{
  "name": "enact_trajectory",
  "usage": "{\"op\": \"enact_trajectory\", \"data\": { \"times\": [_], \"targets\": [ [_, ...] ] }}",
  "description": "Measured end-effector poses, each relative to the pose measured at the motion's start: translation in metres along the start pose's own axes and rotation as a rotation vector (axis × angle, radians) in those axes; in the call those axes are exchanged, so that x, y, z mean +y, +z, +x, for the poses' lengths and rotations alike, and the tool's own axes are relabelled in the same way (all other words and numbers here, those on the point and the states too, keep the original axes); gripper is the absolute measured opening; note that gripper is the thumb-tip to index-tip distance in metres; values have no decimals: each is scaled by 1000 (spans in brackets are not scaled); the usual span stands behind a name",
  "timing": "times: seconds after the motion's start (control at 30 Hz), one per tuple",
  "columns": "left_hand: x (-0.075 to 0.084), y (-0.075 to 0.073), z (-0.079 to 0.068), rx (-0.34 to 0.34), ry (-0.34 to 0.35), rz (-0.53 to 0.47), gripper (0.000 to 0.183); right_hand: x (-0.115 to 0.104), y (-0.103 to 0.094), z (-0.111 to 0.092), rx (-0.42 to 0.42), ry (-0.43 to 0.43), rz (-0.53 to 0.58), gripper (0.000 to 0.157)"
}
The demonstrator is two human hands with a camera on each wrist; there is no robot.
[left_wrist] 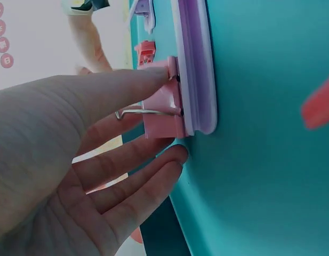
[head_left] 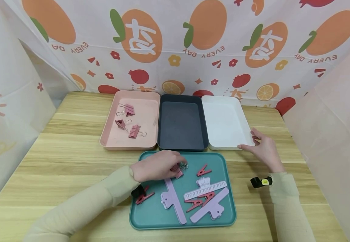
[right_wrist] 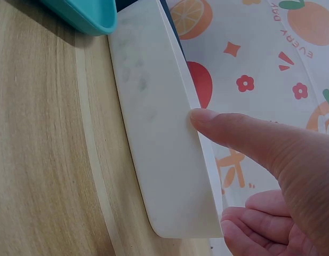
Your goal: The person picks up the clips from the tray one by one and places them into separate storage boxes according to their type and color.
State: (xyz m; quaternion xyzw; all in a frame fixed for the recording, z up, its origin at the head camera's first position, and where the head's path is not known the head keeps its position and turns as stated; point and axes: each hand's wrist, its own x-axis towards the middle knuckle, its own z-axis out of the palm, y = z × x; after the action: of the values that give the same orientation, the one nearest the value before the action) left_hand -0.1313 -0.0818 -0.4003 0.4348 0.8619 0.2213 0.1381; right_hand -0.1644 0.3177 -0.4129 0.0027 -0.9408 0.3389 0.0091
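Note:
My left hand (head_left: 160,165) reaches over the teal tray (head_left: 156,220) and pinches a pink binder clip (left_wrist: 163,101) between thumb and fingers, beside the end of a long lilac clip (left_wrist: 199,69). The binder clip's wire handle sticks out toward the palm. My right hand (head_left: 266,151) holds the near right corner of the white tray (head_left: 228,124), its thumb (right_wrist: 207,118) on the front rim and its fingers at the right side. Three pink binder clips (head_left: 135,131) lie in the pink tray (head_left: 146,137) at the left.
A dark tray (head_left: 181,127) stands between the pink and white ones. On the teal tray lie more long lilac clips (head_left: 212,205) and several small red clips (head_left: 203,170). A printed curtain (head_left: 175,70) hangs behind the wooden table (head_left: 69,141).

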Motion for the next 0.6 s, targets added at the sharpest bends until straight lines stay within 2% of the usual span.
{"op": "enact_trajectory", "data": {
  "times": [0.3,0.6],
  "targets": [
    [2,6,1,57,-85,83,42,0,0,0,4,-5,-7,105],
    [4,9,4,80,-127,149,29,0,1,0,10,-12,-6,104]
  ]
}}
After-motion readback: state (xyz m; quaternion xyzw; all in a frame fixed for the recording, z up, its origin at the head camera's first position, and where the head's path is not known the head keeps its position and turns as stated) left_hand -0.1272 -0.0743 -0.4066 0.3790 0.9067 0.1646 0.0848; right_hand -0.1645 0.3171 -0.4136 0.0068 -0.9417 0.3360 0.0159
